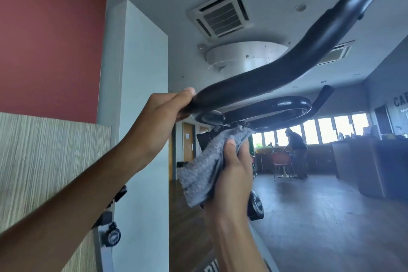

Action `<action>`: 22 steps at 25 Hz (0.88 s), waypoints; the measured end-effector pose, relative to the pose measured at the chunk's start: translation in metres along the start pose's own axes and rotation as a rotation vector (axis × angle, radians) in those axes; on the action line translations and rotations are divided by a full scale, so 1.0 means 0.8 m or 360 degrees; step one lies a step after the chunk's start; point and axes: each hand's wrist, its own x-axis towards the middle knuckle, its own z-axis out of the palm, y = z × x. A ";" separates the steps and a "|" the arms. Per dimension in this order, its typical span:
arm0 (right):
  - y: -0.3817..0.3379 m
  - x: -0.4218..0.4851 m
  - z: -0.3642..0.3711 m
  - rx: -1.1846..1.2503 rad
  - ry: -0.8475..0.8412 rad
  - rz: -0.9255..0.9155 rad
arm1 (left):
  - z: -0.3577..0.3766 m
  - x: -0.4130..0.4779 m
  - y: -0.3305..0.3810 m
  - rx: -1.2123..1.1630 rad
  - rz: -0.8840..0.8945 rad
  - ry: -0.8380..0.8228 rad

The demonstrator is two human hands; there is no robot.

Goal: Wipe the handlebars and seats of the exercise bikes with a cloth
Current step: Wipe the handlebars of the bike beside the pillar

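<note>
1. Head camera looks up from beneath a black, curved, foam-padded handlebar (pixel 276 73) of an exercise bike.
2. The left hand (pixel 163 112) grips the near tip of this bar, with fingers and thumb curled round it.
3. From the left hand, the bar's long axis runs away up and to the right, bending as it rises out of view.
4. The right hand (pixel 234 168), just below and right of the left hand, pinches a grey, coarse-woven cloth (pixel 203 170) between thumb and fingers.
5. The cloth hangs to the left of the right hand. Its top edge reaches the underside of a glossy black inner loop (pixel 287 104) directly above that hand.
6. The right hand is nearer the loop, so the wipe probably goes upward and along it while the left hand steadies the bar.
7. The padding looks matt and the loop shines. No seat is visible.
</note>
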 end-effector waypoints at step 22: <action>-0.520 0.203 0.005 -0.1156 -0.0141 0.1485 | 0.207 0.226 0.282 0.0641 -0.1428 -0.1044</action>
